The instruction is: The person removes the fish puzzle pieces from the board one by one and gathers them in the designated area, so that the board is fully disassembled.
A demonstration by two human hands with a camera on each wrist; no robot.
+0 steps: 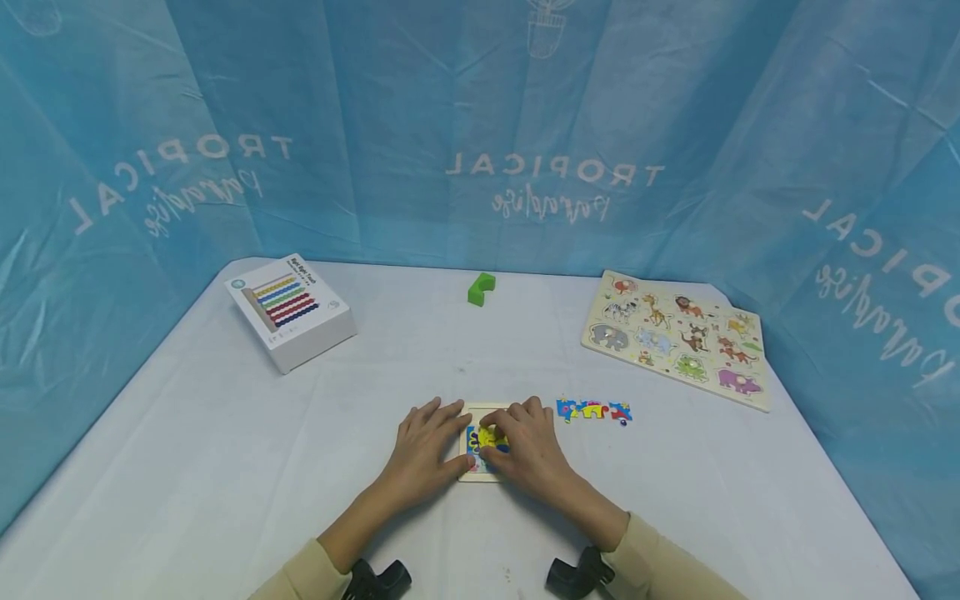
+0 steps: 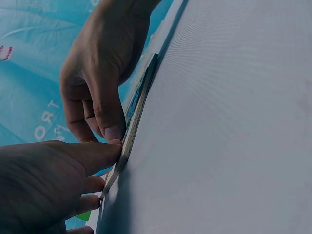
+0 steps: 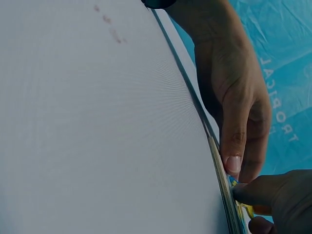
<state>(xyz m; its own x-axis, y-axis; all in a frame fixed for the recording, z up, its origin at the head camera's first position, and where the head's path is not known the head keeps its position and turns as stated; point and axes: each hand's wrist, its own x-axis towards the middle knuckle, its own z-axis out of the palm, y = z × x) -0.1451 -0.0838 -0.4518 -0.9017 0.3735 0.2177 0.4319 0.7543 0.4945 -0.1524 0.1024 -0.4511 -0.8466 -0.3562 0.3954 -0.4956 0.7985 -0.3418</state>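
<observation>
**Left hand (image 1: 423,457) and right hand (image 1: 531,450) meet over a small picture puzzle (image 1: 480,478)**

The small picture puzzle lies flat on the white tabletop (image 1: 397,358), near the middle and directly between the two hands. It has a pale wooden frame around a blue and yellow picture.

The left hand lies along the puzzle's left side with its fingers spread and fairly straight; the thumb touches the near left part of the frame. The right hand covers much of the right side, its thumb and forefinger curled in a narrow pinch on a yellow piece (image 1: 487,437) at the picture. Just beyond the right hand, a short row of loose pieces (image 1: 592,411) in blue, yellow and red lies on the cloth.

Farther back, a white box (image 1: 318,354) with rows of coloured beads printed on its lid stands on the left. A bent green block (image 1: 477,294) sits near the back edge, roughly in line with the puzzle. On the right lies a larger animal board (image 1: 662,287), showing a zebra, a giraffe, a lion and others.

A blue curtain (image 1: 397,167) with reversed white lettering hangs behind. Beige sleeves (image 1: 660,558) end at the wrists, where black mounts (image 1: 576,577) are worn.
</observation>
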